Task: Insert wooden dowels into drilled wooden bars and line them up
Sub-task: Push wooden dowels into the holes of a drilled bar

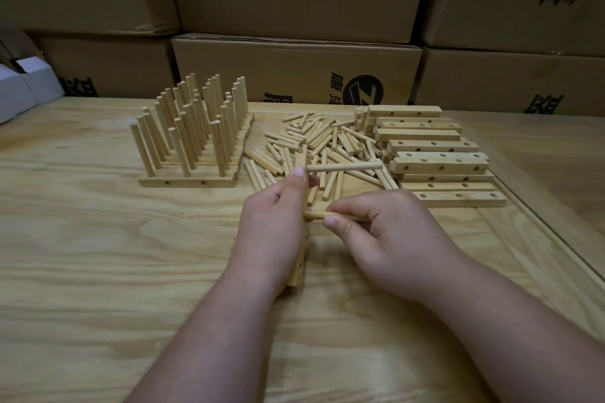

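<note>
Far to the left of the two working hands, a block of finished bars (188, 178) stands on the wooden table (98, 255), bar pressed against bar, each with dowels rising upright like a small forest of pegs. Just beyond the hands lies a loose heap of spare dowels (322, 141), and to the right of that heap a stack of drilled bars (435, 162) waits, holes facing up and sideways. Cardboard boxes (294, 69) form a wall behind everything.

The left hand (273, 226) wraps around the bar being worked on (298, 271), holding it roughly on end so its lower tip shows below the palm; most of its length is hidden by the fingers. One dowel (345, 167) already sticks out sideways to the right from the top of this bar, just above the left thumb. The right hand (386, 235) pinches a second dowel (322, 215) between thumb and curled fingers, its free end meeting the bar just beside the left palm; whether it has entered the hole yet cannot be told.

To do this step well, I judge the dowel should be kept square to the bar's face and parallel to the one above, then pushed straight with a slight twist, while the left hand braces the bar firmly so it does not tip
</note>
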Available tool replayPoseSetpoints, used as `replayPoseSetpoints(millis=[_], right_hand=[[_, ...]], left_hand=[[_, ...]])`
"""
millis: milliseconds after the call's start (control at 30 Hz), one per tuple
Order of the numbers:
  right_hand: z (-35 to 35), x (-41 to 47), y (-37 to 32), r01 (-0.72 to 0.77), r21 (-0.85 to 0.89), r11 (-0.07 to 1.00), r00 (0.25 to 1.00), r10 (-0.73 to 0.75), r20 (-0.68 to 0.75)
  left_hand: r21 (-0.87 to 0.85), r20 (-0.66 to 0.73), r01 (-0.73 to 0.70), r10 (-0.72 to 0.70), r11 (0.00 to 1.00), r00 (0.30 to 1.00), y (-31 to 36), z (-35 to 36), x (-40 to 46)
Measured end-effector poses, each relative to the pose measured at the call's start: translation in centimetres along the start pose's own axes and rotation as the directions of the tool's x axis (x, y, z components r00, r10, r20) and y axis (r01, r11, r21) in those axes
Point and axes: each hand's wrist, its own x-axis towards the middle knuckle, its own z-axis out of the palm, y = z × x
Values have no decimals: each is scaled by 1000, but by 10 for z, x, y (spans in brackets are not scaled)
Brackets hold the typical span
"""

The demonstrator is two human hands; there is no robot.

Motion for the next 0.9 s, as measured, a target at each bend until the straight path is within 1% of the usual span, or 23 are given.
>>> replayPoseSetpoints(millis=[133, 300, 333, 433, 500, 633, 800, 900], right_hand=[[-3, -1, 3, -14, 50, 999, 999, 13, 30], [3, -1, -1, -35, 28, 999, 999, 35, -19], [2, -1, 0, -39, 34, 999, 999, 40, -16], [-1, -2, 2, -51, 75, 996, 999, 50, 12], [0, -2, 3, -47, 75, 996, 999, 46, 18], [3, -1, 2, -36, 47, 998, 999, 36, -7], [0, -1, 4, -48, 94, 994, 999, 46, 27], [1, -1, 4, -42, 82, 996, 999, 41, 17]], left_hand=[[9, 65, 17, -17, 1000, 998, 1, -1, 0], [25, -30, -26, 27, 999, 999, -1, 2, 0], [29, -29, -28, 29, 999, 999, -1, 2, 0], [-2, 43, -2, 2, 1000, 999, 0, 0, -1], [-13, 63, 14, -13, 1000, 998, 2, 0, -1], [15, -13, -16, 16, 1000, 1000, 1, 3, -2], [11, 33, -9, 8, 1000, 999, 1, 2, -3], [19, 20, -21, 20, 1000, 1000, 0, 3, -3]])
